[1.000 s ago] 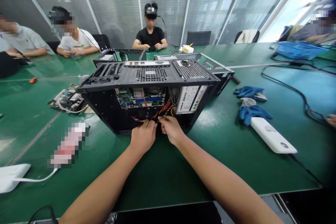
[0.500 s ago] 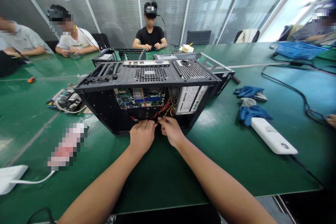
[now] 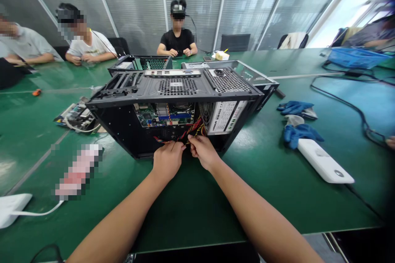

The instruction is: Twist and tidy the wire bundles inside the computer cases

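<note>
A black computer case (image 3: 173, 90) lies open on its side on the green table (image 3: 197, 201), its open face turned toward me. Inside I see a green motherboard (image 3: 160, 115), a power supply (image 3: 222, 116) at the right, and a bundle of red, yellow and black wires (image 3: 189, 131). My left hand (image 3: 168, 159) and my right hand (image 3: 203, 151) are at the case's lower edge. Both are closed in a pinch on the wires, fingertips nearly touching each other.
Blue gloves (image 3: 298, 121) and a white box (image 3: 325, 166) lie to the right, with black cables (image 3: 354, 109) beyond. A loose circuit board (image 3: 77, 116) and a white device (image 3: 10, 208) lie left. A second case (image 3: 243, 74) stands behind. Several people sit around the table.
Both hands stay pinched on the wires at the case's lower edge. The view has shifted slightly.
</note>
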### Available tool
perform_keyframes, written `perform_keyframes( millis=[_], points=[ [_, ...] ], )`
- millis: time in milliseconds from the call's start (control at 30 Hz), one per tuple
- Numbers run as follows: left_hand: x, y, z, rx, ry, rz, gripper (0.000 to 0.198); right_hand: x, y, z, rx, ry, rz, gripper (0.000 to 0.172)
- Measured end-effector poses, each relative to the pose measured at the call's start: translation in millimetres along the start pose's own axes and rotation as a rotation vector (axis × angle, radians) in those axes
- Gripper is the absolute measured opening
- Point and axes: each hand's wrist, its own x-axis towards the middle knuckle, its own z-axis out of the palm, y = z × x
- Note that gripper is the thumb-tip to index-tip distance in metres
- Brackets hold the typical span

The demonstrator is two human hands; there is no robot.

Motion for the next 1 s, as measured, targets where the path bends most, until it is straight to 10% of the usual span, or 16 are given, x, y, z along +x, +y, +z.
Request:
perform_keyframes(
  millis=[600, 1000],
  points=[
    [2.8, 0.1, 0.6, -0.08, -0.033, 0.039, 0.023, 1.0, 6.8, -1.1, -0.059, 0.008, -0.061, 0.043],
    [6.8, 3.1, 0.7, -0.371, -0.16, -0.214, 0.017, -1.0, 6.4, -2.1, -0.102, -0.018, -0.091, 0.041]
  ],
)
